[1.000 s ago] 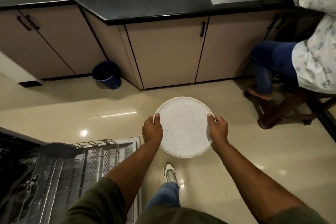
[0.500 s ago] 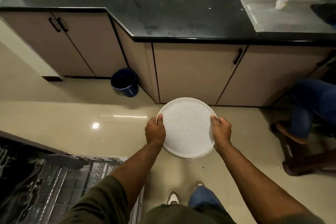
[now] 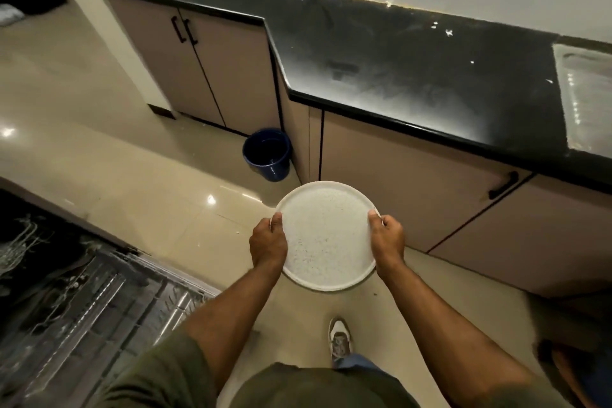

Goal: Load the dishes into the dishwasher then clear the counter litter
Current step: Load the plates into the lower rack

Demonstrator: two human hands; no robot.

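Black wire dishwasher rack [image 3: 96, 301] sits pulled out low on the left, so the left hand [image 3: 267, 242] is the nearer one. It grips the left rim of the round white speckled plate [image 3: 326, 235], held flat over the floor; the right hand [image 3: 386, 238] grips the opposite rim. Next move probably swings left and down.

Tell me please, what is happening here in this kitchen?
A person holds a round white speckled plate flat over the floor, left hand and right hand gripping opposite edges. The open dishwasher is at their lower left, its rack pulled out. A few white scraps lie on the black counter. A blue bucket stands by the cabinets.
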